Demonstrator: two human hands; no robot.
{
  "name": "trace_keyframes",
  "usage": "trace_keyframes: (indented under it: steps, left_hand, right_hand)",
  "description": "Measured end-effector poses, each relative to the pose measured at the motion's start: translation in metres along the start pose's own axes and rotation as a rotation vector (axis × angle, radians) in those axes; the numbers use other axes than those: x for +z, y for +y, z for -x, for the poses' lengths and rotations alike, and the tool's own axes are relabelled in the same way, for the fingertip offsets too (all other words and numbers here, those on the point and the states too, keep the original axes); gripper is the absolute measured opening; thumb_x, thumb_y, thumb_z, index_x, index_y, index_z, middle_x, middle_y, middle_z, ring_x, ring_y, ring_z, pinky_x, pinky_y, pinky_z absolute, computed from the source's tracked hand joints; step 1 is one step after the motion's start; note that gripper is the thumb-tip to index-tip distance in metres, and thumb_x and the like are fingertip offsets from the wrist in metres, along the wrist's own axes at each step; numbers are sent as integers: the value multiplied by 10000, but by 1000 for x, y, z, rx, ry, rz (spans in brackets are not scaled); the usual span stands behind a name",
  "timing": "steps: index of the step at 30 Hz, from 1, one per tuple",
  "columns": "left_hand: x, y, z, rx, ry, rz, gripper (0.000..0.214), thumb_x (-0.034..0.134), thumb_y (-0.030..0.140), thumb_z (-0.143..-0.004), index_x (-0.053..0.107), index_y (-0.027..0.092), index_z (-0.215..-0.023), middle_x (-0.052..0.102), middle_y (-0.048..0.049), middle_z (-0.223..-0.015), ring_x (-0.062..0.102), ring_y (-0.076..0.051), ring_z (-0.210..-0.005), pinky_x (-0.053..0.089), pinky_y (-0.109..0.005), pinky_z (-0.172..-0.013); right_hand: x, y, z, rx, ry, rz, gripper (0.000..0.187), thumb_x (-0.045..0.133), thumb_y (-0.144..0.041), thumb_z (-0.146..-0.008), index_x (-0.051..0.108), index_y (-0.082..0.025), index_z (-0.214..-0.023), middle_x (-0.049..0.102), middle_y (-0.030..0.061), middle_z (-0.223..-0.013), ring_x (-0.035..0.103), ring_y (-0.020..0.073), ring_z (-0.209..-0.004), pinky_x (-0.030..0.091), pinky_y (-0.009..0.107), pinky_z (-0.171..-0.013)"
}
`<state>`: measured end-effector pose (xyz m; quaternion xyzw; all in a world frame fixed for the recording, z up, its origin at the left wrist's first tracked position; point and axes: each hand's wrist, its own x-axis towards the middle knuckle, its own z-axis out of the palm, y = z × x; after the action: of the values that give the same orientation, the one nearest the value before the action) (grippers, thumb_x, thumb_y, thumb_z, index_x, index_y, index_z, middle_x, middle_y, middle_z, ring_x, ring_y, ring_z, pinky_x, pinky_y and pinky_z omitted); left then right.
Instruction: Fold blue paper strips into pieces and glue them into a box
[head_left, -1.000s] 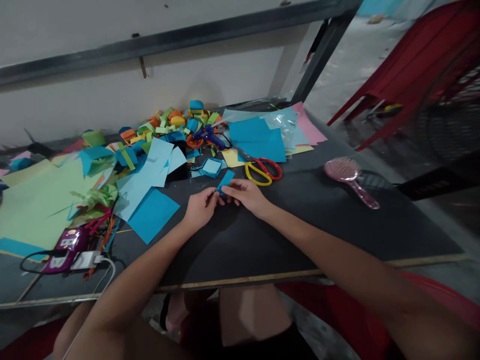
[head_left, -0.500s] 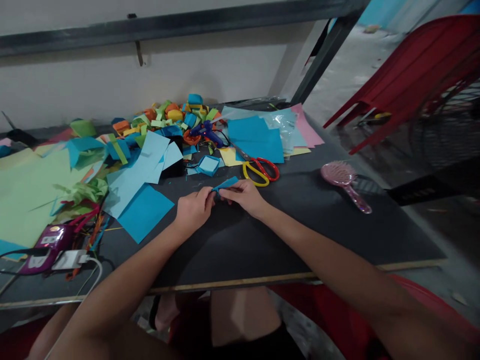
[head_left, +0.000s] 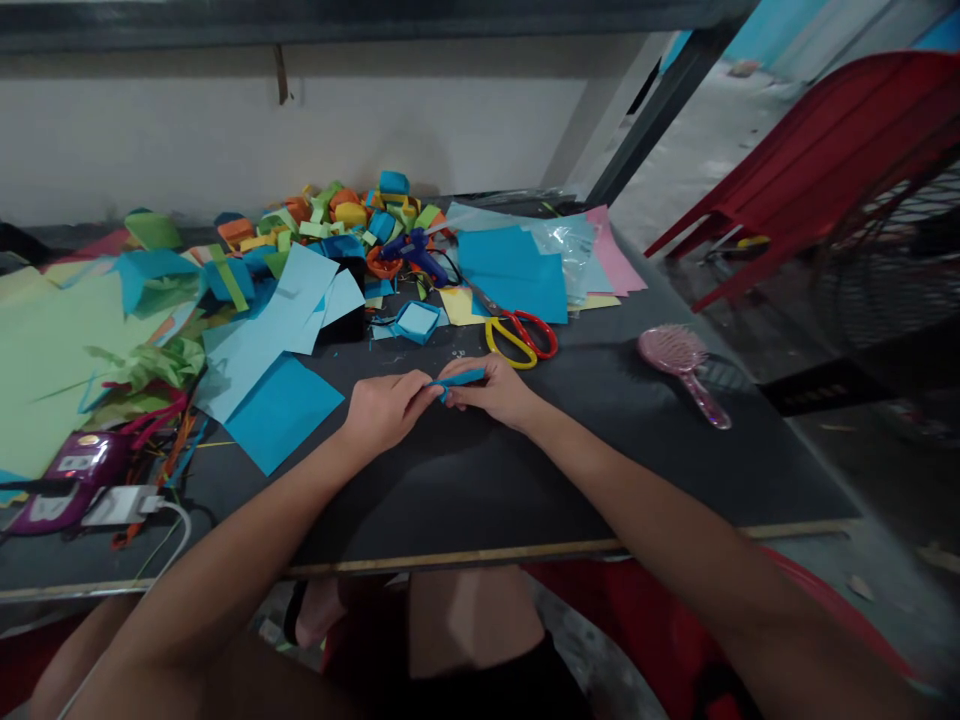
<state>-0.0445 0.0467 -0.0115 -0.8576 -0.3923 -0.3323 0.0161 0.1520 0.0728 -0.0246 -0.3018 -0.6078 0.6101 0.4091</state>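
Btwn 2 hands [head_left: 386, 408] [head_left: 495, 390]: 1 blue strip [head_left: 459, 380]

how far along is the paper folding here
Done: a heap of folded coloured pieces sits at the back of the table, and one small blue folded square lies near the scissors. In hand: the left hand and right hand pinch a blue strip between them. Left: whole blue sheets and green sheets lie flat, uncut.
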Motion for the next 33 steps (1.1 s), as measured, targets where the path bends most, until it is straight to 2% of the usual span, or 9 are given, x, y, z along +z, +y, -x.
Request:
trace_keyframes:
  steps: [5, 10, 16, 22, 28, 33]
  left_hand:
    - [1, -3, -2, -156, -109, 321, 370, 406, 409, -998, 583, 190, -758, 642, 30, -608, 580, -77, -532, 381, -181, -541]
    - [0, 1, -2, -200, -121, 373, 290, 422, 345, -984, 581, 191, -796, 653, 28, -645, 577, -78, -541, 395, -185, -560]
    - [0, 4, -3, -232, -136, 404, 211, 489, 326, -931, 601, 187, -819, 633, 32, -635, 537, -66, -492, 372, -182, -516]
    - [2, 3, -3, -210, -106, 376, 229, 486, 338, -947, 606, 189, -821, 652, 30, -637, 549, -76, -524, 378, -187, -530]
    - [1, 2, -3, -151, -141, 352, 243, 480, 309, -950, 599, 192, -773, 649, 28, -634, 559, -82, -536, 388, -198, -549]
    - [3, -4, 0, -75, -180, 311, 207, 510, 255, -910, 574, 193, -723, 613, 35, -605, 546, -86, -521, 363, -207, -541]
  right_hand:
    - [3, -7, 2, 13, 53, 28, 204, 844, -321, -639, 751, -162, -726, 632, -12, -640, 491, 48, -427, 340, 205, -405]
    - [5, -7, 1, 64, 90, -20, 274, 838, -398, -625, 719, -153, -656, 551, -39, -475, 439, 54, -386, 264, 208, -385]
    - [6, -5, 0, 91, 139, -18, 315, 829, -442, -622, 716, -151, -665, 588, -21, -491, 472, 62, -419, 304, 208, -406]
    - [5, -6, 0, 123, 157, -43, 332, 842, -455, -596, 714, -153, -647, 590, -21, -473, 494, 68, -419, 321, 203, -398]
    - [1, -7, 0, 112, 69, -33, 314, 853, -419, -600, 718, -144, -671, 602, -9, -530, 506, 77, -463, 369, 210, -413]
    - [-6, -9, 0, 101, -19, 115, 282, 836, -394, -635, 744, -141, -721, 648, 16, -624, 507, 80, -491, 414, 225, -448]
